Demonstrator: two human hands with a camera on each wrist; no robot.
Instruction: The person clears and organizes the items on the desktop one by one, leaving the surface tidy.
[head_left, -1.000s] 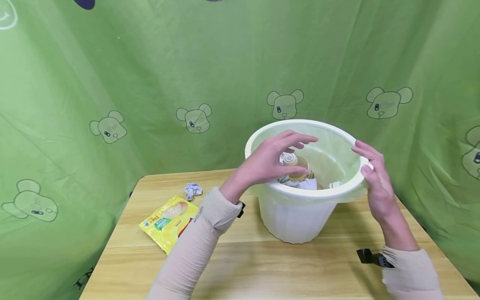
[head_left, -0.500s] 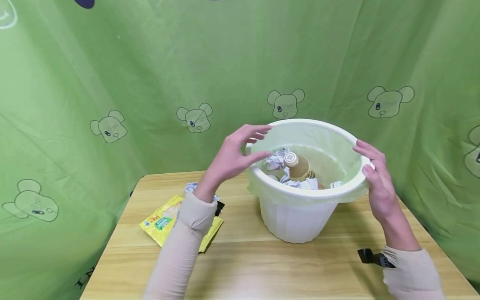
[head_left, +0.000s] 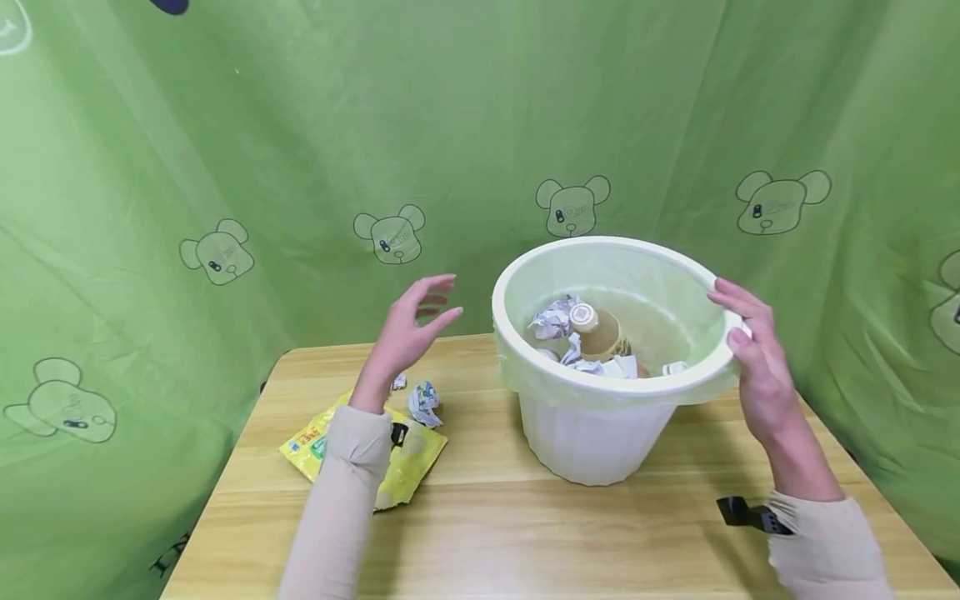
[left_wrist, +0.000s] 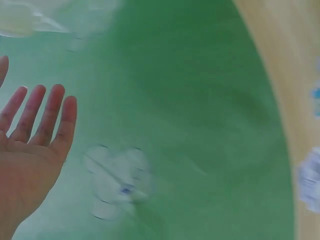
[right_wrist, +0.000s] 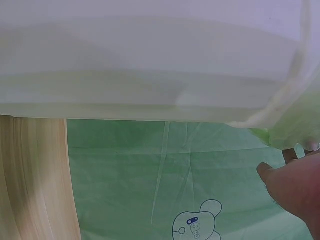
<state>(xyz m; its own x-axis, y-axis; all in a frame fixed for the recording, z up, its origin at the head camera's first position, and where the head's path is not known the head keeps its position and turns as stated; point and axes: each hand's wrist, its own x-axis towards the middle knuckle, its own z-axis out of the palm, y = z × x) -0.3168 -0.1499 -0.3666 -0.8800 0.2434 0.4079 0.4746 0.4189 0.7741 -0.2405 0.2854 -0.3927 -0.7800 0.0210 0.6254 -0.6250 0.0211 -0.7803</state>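
Note:
My left hand [head_left: 407,337] is in the air left of the trash can, its fingers extended and nothing in it; the left wrist view shows the bare palm and spread fingers [left_wrist: 52,112]. My right hand [head_left: 761,367] holds the right rim of the white trash can [head_left: 592,442], which has a pale green liner bag [head_left: 652,396] folded over its edge. The can tilts a little toward me. Inside lie a crumpled paper ball [head_left: 552,321], a white-capped thing [head_left: 582,317] and white paper scraps [head_left: 618,367]. The right wrist view is mostly the can's outer wall [right_wrist: 150,55].
Left on the wooden table [head_left: 480,533] lies a yellow food packet [head_left: 412,467], partly behind my left forearm. A crumpled paper ball [head_left: 425,404] is at its edge, and a smaller bit of paper [head_left: 399,382] is farther back. A green curtain [head_left: 465,125] surrounds the table.
My left hand has moved from over the can's opening leftward, out past the rim, to above the packet and paper balls. The right hand stays on the rim.

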